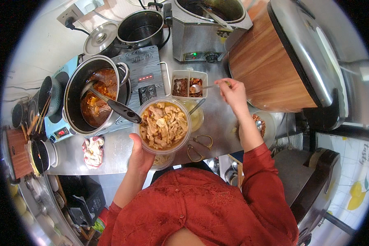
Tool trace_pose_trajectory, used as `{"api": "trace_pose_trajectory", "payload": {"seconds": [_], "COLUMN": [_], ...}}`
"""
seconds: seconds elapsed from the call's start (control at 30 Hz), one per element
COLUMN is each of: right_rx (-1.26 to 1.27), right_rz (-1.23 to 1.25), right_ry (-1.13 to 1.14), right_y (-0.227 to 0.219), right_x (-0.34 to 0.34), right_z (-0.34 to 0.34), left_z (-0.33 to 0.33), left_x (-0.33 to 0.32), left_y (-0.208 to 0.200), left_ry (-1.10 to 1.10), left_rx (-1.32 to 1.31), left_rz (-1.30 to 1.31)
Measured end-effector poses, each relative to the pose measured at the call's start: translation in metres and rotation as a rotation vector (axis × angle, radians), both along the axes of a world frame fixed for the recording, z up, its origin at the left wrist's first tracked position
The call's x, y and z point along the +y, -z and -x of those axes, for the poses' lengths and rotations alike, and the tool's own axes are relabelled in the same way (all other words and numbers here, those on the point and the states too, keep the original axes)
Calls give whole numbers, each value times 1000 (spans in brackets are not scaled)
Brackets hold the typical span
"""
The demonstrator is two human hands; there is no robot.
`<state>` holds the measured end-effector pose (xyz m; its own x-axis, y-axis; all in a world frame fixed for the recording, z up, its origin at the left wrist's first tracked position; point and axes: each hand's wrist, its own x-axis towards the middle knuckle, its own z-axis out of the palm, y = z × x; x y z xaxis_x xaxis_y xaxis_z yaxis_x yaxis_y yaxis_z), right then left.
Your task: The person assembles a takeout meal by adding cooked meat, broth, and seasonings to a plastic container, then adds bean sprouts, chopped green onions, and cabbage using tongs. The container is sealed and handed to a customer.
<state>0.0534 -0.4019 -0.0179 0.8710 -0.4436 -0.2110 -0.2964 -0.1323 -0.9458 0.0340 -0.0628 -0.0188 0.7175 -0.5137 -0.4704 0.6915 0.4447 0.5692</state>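
Red sleeves frame both hands. The left hand (140,158) grips a clear plastic tub (164,125) full of sliced meat in reddish oil, holding it up near the front edge of the steel worktop (121,160); its thumb stands against the tub's side, and its other fingers are hidden underneath. The right hand (233,93) is closed around the handle of a metal spoon (211,86), whose bowl sits in the right compartment of a white two-part box (193,99) among dark red bits. Darker brown crumbs fill the box's left compartment.

Left of the tub, a large pot (65,104) of red-brown soup stands on a dark hot plate (143,65). A ladle (121,110) leans in the pot, the end of its black handle just beside the tub. Partly hidden behind the tub is a container (197,119) with pale yellow contents, and near it lie scissors (211,142) with looped handles. A crumpled white and red bundle (93,151) rests at the left. Behind the box stands a steel food warmer (201,39), with a large wood-patterned bin (264,61) to its right.
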Motion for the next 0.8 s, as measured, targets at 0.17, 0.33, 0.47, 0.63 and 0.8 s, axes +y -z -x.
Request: {"api": "trace_pose_trajectory", "payload": {"seconds": [0.17,0.33,0.47,0.63,0.8], "right_rx": [-53,-81,-106,-383,-400], "right_rz": [-268,-415,-296,320,578], "right_ry": [68,39,-89,-341,-190], "right_y": [-20,-65,-89,-105,-98], "right_x": [-10,8,46,70,50], "right_z": [12,30,46,57,36], "left_z": [-3,-8,-10,-9,-7], "left_x": [-7,-12,-14,-13,-7], "left_y": [-9,-11,-7,-2,0], "left_ry": [15,9,-39,-56,-36], "left_rx": [-21,2,20,4,-4], "left_rz": [-12,7,54,87,61]}}
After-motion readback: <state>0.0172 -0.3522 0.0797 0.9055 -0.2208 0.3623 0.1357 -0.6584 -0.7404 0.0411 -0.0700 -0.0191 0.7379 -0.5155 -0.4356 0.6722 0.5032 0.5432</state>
